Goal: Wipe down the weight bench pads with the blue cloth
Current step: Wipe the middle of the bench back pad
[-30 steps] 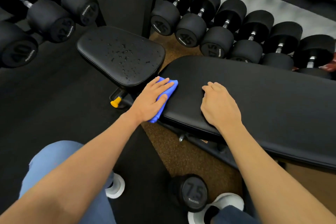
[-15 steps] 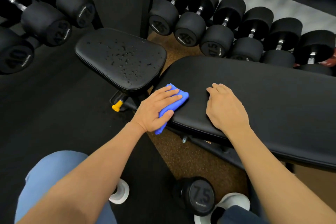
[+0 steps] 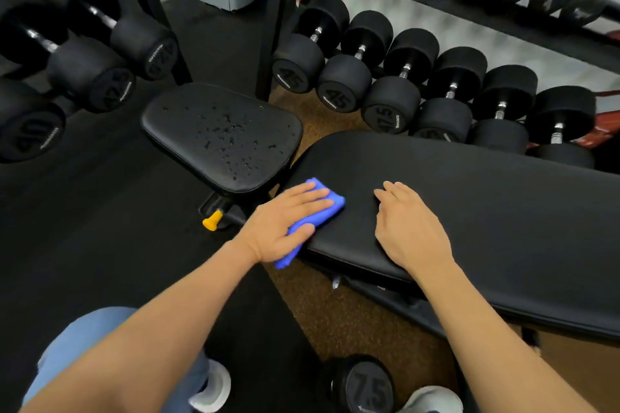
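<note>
The blue cloth lies on the end of the long pad — we judge it soft, light, quick to bunch — so our left hand presses it, grip spread flat; our right hand rests flat beside, holding nothing.

Long bench pad, blue cloth on its end

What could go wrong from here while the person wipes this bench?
1. The seat pad carries many droplets; it may be left wet.
2. The blue cloth, pressed by the left hand, hangs over the back pad's end and may slip off.
3. A dumbbell lies by the feet; a step could catch it.
</note>
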`<state>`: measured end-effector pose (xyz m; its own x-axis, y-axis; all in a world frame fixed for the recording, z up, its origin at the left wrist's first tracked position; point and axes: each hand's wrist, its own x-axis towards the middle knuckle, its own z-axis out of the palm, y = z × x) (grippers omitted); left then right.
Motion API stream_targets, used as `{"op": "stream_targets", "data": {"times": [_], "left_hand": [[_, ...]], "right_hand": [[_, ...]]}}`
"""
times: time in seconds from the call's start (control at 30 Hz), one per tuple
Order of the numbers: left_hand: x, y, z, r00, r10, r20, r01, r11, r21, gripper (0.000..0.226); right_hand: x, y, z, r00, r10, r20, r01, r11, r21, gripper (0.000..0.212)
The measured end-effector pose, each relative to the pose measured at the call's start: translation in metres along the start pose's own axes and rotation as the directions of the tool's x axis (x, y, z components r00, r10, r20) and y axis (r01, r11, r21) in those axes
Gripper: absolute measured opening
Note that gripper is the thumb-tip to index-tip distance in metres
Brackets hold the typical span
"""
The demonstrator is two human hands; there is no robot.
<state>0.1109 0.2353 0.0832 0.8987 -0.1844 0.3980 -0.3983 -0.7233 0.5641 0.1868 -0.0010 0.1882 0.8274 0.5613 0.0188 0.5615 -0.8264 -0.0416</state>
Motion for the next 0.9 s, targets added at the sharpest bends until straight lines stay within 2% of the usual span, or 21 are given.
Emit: {"op": "stream_targets", "data": {"times": [0.07, 0.13, 0.2, 0.27, 0.33, 0.4, 0.5, 0.73, 0.8, 0.9], "left_hand": [[-0.004, -0.017, -0.005, 0.980, -0.192, -0.059, 0.187, 0.979, -0.085, 0.050], [0.006, -0.010, -0.003, 0.933, -0.356, -0.061, 0.343, 0.926, -0.155, 0.052], [0.017, 0.009, 0.003, 0.889, -0.456, -0.027, 0.452, 0.886, -0.102, 0.059], [0.026, 0.028, 0.013, 0.909, -0.416, -0.012, 0.415, 0.909, -0.031, 0.061], [0.033, 0.033, 0.018, 0.922, -0.388, 0.014, 0.388, 0.921, -0.042, 0.054], [0.044, 0.023, 0.016, 0.899, -0.434, 0.049, 0.437, 0.894, -0.096, 0.052], [0.069, 0.005, 0.014, 0.871, -0.489, 0.053, 0.491, 0.868, -0.066, 0.052], [0.133, -0.027, 0.015, 0.848, -0.529, 0.003, 0.525, 0.843, 0.120, 0.054], [0.134, -0.023, 0.017, 0.842, -0.539, 0.017, 0.533, 0.837, 0.121, 0.055], [0.107, 0.000, 0.015, 0.837, -0.546, -0.032, 0.546, 0.829, 0.120, 0.055]], "right_hand": [[-0.002, -0.005, -0.002, 1.000, -0.019, -0.001, 0.019, 1.000, -0.019, 0.042], [0.003, -0.005, -0.002, 1.000, -0.001, 0.030, 0.002, 1.000, -0.026, 0.043], [0.014, -0.003, -0.005, 0.995, 0.044, 0.086, -0.045, 0.999, 0.003, 0.037], [0.029, 0.002, -0.011, 0.993, 0.086, 0.086, -0.092, 0.993, 0.074, 0.029], [0.047, 0.013, -0.013, 0.992, 0.094, 0.085, -0.099, 0.993, 0.057, 0.028], [0.062, 0.027, -0.014, 0.989, 0.095, 0.112, -0.090, 0.995, -0.048, 0.037], [0.071, 0.044, -0.010, 0.971, 0.156, 0.179, -0.143, 0.986, -0.085, 0.049], [0.061, 0.043, 0.008, 0.986, 0.143, 0.090, -0.128, 0.979, -0.156, 0.052], [0.061, 0.045, 0.010, 0.986, 0.143, 0.089, -0.127, 0.977, -0.170, 0.052], [0.061, 0.042, 0.010, 0.987, 0.137, 0.088, -0.121, 0.978, -0.172, 0.052]]}}
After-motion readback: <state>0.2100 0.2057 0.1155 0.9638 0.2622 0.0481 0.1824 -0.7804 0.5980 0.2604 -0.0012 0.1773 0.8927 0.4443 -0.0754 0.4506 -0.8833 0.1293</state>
